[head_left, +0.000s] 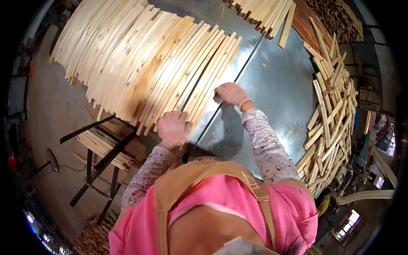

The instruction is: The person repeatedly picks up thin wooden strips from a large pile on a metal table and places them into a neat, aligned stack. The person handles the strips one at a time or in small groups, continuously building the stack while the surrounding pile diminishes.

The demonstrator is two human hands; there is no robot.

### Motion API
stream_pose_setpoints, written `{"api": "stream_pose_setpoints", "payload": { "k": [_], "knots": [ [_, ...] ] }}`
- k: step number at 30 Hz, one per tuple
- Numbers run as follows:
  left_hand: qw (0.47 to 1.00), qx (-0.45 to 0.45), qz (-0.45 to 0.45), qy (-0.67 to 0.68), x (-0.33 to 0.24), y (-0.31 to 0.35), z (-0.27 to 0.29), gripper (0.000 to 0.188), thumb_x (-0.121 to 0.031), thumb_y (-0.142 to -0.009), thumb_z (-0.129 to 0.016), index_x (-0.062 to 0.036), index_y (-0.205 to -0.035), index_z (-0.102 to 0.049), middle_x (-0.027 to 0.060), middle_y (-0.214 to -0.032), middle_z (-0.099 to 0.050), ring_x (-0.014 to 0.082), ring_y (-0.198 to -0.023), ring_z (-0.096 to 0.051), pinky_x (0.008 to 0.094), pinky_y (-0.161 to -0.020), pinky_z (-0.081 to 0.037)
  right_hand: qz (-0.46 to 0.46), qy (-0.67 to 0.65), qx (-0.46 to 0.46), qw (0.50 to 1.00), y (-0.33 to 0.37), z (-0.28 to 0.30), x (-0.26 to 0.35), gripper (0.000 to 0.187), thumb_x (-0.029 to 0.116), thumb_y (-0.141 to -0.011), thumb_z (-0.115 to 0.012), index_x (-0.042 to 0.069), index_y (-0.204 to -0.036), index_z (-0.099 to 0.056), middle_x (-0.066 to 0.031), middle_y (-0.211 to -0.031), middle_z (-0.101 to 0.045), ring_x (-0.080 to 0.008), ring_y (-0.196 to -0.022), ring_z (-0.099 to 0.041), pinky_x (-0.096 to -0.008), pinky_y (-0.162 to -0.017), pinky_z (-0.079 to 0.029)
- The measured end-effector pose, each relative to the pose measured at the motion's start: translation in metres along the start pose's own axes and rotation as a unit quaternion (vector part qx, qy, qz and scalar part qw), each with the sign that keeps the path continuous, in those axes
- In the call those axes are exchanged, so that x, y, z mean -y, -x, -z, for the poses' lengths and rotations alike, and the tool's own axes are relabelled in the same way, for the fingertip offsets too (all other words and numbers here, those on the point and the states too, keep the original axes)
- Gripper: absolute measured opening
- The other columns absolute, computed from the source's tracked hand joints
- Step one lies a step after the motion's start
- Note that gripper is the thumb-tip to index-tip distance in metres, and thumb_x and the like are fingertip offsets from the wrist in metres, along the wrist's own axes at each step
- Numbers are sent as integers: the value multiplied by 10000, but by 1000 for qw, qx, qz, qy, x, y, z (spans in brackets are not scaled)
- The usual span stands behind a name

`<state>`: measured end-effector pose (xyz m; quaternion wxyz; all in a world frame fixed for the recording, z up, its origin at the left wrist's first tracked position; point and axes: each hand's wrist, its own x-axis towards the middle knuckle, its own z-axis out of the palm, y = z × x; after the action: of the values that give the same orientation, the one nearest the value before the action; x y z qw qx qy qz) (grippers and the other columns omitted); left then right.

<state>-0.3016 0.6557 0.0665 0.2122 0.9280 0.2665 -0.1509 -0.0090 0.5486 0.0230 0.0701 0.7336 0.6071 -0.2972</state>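
Left hand point(173, 128) down on near ends of wooden strips point(104, 55), grip unclear, right hand point(230, 93) curled, just right of them, hold hidden

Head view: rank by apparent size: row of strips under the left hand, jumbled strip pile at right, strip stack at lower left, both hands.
1. Row of strips
2. Jumbled strip pile
3. Strip stack, partly hidden
4. Left hand and right hand: too alike to rank

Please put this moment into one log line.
left hand: on near ends of slat row | right hand: curled beside row, over metal table | loose slats: heaped at table's right
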Motion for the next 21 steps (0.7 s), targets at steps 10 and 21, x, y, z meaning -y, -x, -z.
{"api": "stream_pose_setpoints", "payload": {
  "k": [10, 21],
  "knots": [
    [979, -196, 52, -35, 56, -45, -30, 823, -634, -917, -703, -113, -1544, -590, 110, -1647, -439, 352, -1519, -370, 534, -1288, -262, -196, 48, -240, 950, -143, 118, -94, 523, 482, -1015, -521, 181, -1402, -704, -136, -1337, -717, -330, -1342, -588, -473, -1070, -520],
    [982, -184, 45, 3, 73, -43, 33, 398, -135, -980, -674, -134, -1377, -653, 52, -1054, -677, 231, -1008, -669, 415, -890, -574, -187, -396, -422, 794, -14, 72, -43, 693, 318, -1020, -694, 51, -1610, -446, -139, -1134, -772, -230, -1026, -724, -356, -919, -574]
  ]
}}
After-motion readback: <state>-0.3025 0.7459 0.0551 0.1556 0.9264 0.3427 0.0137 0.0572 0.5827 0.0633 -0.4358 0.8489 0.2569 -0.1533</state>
